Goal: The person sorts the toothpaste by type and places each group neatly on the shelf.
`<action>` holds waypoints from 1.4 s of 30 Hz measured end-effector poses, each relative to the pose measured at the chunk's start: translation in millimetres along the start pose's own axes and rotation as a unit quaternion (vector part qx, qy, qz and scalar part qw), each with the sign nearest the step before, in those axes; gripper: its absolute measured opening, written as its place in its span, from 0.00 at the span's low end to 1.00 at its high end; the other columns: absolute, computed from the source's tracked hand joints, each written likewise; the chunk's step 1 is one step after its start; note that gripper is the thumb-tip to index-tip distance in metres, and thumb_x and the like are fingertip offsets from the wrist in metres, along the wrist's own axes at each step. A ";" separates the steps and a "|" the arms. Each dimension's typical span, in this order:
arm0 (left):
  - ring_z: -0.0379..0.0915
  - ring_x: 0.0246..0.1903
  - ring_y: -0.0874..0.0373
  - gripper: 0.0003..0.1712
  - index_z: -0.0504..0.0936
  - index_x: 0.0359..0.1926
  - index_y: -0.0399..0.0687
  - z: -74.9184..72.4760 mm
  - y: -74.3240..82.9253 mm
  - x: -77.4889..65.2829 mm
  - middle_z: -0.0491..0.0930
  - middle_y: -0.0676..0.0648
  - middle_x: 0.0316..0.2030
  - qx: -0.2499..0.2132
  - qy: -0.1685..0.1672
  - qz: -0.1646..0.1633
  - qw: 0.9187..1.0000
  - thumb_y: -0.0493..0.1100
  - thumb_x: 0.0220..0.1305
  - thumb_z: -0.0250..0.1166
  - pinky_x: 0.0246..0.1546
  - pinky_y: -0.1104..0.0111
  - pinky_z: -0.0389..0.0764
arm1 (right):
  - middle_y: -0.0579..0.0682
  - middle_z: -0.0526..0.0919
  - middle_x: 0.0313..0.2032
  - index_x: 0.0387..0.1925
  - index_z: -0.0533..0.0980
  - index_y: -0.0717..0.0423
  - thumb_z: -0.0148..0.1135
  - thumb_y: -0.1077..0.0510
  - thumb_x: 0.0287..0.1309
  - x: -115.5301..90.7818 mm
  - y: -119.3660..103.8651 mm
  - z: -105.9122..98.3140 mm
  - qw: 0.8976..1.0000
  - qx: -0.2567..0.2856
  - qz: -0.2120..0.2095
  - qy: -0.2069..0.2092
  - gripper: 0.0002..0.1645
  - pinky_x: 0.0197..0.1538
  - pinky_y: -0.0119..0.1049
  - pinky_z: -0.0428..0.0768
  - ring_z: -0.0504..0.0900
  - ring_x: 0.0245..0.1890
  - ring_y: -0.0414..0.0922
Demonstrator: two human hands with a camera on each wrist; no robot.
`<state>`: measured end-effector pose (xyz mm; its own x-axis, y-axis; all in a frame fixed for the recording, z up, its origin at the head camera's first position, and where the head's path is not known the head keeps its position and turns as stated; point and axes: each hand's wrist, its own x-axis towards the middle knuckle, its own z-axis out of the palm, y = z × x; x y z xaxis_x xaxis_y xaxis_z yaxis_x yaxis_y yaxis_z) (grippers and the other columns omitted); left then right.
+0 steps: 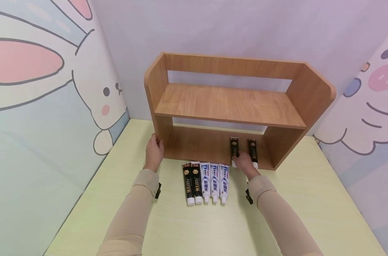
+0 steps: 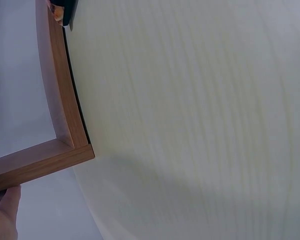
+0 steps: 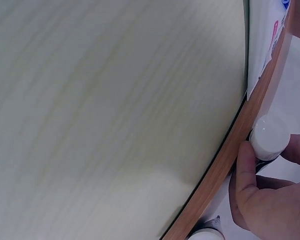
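A black toothpaste tube (image 1: 234,146) with a white cap lies on the lower board of a wooden shelf (image 1: 197,142). My right hand (image 1: 244,163) pinches it near the cap; in the right wrist view, fingers and thumb are on either side of the white cap (image 3: 270,137). Another black tube (image 1: 252,149) lies just to its right on the same board. My left hand (image 1: 153,153) holds the front edge of the shelf's left side panel (image 1: 163,138). At the left wrist view's lower left, only part of that hand (image 2: 2,215) shows against the panel.
On the table (image 1: 187,231) before the shelf, two black toothpaste tubes (image 1: 192,181) and three white-and-blue ones (image 1: 214,181) lie side by side, caps toward me. The shelf's upper board (image 1: 229,105) overhangs the lower one. Cartoon-printed walls (image 1: 94,89) enclose the table.
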<state>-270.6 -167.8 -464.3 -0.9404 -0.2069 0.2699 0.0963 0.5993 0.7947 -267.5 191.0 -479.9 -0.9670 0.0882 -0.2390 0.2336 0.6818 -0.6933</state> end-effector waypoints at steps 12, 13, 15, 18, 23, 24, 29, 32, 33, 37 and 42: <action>0.71 0.52 0.42 0.20 0.64 0.62 0.37 -2.8 -0.1 -0.4 0.71 0.35 0.56 -0.003 0.002 0.006 1.000 0.37 0.73 0.55 0.53 0.49 0.75 | 0.70 0.66 0.62 0.68 0.59 0.69 0.45 0.55 0.73 -0.4 7.1 5.8 1.000 -0.004 -0.019 0.006 0.30 0.59 0.57 0.69 0.69 0.54 0.61; 0.71 0.52 0.42 0.20 0.64 0.61 0.37 -2.7 -0.3 -0.4 0.71 0.35 0.55 -0.003 0.003 0.008 1.000 0.37 0.73 0.55 0.53 0.50 0.75 | 0.70 0.66 0.62 0.68 0.59 0.69 0.45 0.55 0.73 -0.9 7.4 6.0 1.000 -0.003 -0.020 0.006 0.30 0.59 0.57 0.69 0.69 0.54 0.61; 0.72 0.52 0.42 0.20 0.64 0.61 0.37 -2.6 -0.6 -0.6 0.72 0.35 0.55 -0.002 0.004 0.010 1.000 0.37 0.73 0.55 0.53 0.49 0.75 | 0.71 0.65 0.62 0.68 0.58 0.70 0.44 0.54 0.74 -1.5 8.3 6.3 1.000 -0.006 -0.025 0.005 0.30 0.59 0.57 0.69 0.68 0.54 0.61; 0.73 0.50 0.42 0.18 0.65 0.60 0.36 -2.2 -1.3 -0.7 0.72 0.34 0.53 -0.001 0.007 0.018 1.000 0.37 0.73 0.54 0.50 0.50 0.77 | 0.72 0.62 0.64 0.69 0.54 0.73 0.42 0.54 0.75 -1.8 10.6 6.1 0.999 -0.006 -0.034 0.001 0.32 0.61 0.57 0.66 0.66 0.59 0.63; 0.73 0.47 0.41 0.16 0.67 0.57 0.34 -1.1 -2.5 0.3 0.73 0.34 0.50 -0.002 0.014 0.031 0.999 0.37 0.73 0.54 0.47 0.50 0.78 | 0.73 0.66 0.61 0.67 0.59 0.73 0.42 0.54 0.75 -4.5 14.7 3.5 0.998 0.014 -0.053 0.013 0.30 0.58 0.57 0.70 0.68 0.59 0.65; 0.74 0.47 0.41 0.16 0.67 0.57 0.34 -0.9 -2.7 0.5 0.73 0.34 0.50 -0.002 0.014 0.032 0.999 0.37 0.73 0.54 0.47 0.50 0.78 | 0.72 0.70 0.58 0.65 0.62 0.73 0.43 0.54 0.74 -5.4 15.5 2.8 0.998 0.018 -0.057 0.018 0.29 0.54 0.56 0.72 0.71 0.55 0.63; 0.73 0.49 0.41 0.18 0.66 0.59 0.35 -1.1 -2.8 0.6 0.73 0.34 0.52 -0.007 0.007 0.020 1.000 0.36 0.73 0.55 0.49 0.49 0.77 | 0.67 0.76 0.44 0.58 0.68 0.72 0.47 0.54 0.73 -10.5 19.7 -0.3 0.997 0.015 -0.061 0.032 0.24 0.41 0.49 0.76 0.74 0.40 0.57; 0.73 0.49 0.41 0.18 0.66 0.59 0.35 -1.9 -2.2 0.6 0.73 0.34 0.52 -0.007 0.004 0.015 1.000 0.36 0.73 0.55 0.49 0.49 0.77 | 0.71 0.72 0.53 0.64 0.62 0.74 0.48 0.54 0.72 -14.9 20.3 -2.3 0.998 0.006 -0.057 0.029 0.29 0.50 0.53 0.76 0.73 0.49 0.61; 0.73 0.49 0.40 0.18 0.66 0.59 0.34 -1.9 -1.9 0.6 0.73 0.34 0.52 -0.006 0.004 0.015 1.000 0.36 0.73 0.55 0.49 0.49 0.77 | 0.72 0.71 0.55 0.65 0.61 0.75 0.48 0.55 0.72 -17.1 19.6 -2.8 0.998 0.002 -0.059 0.031 0.31 0.52 0.54 0.74 0.72 0.51 0.62; 0.73 0.48 0.40 0.18 0.66 0.59 0.34 -1.4 -1.5 0.7 0.73 0.34 0.52 -0.004 0.007 0.020 1.000 0.36 0.72 0.55 0.49 0.48 0.77 | 0.69 0.74 0.40 0.52 0.69 0.72 0.52 0.56 0.70 -28.7 15.3 -3.5 0.995 -0.011 -0.086 0.049 0.21 0.40 0.49 0.77 0.74 0.38 0.59; 0.74 0.48 0.40 0.17 0.66 0.59 0.34 -0.7 -1.9 1.2 0.73 0.34 0.52 -0.003 0.010 0.022 1.000 0.35 0.72 0.55 0.49 0.49 0.77 | 0.60 0.73 0.28 0.40 0.69 0.68 0.56 0.57 0.67 -42.7 10.7 -2.1 0.991 -0.014 -0.121 0.058 0.14 0.28 0.42 0.72 0.72 0.26 0.51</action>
<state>-271.7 -169.6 -465.2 -0.9286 -0.1962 0.3151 0.1389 0.6037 0.7850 -223.9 196.1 -475.7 -0.9999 0.0020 0.0124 -0.0073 0.7124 -0.7018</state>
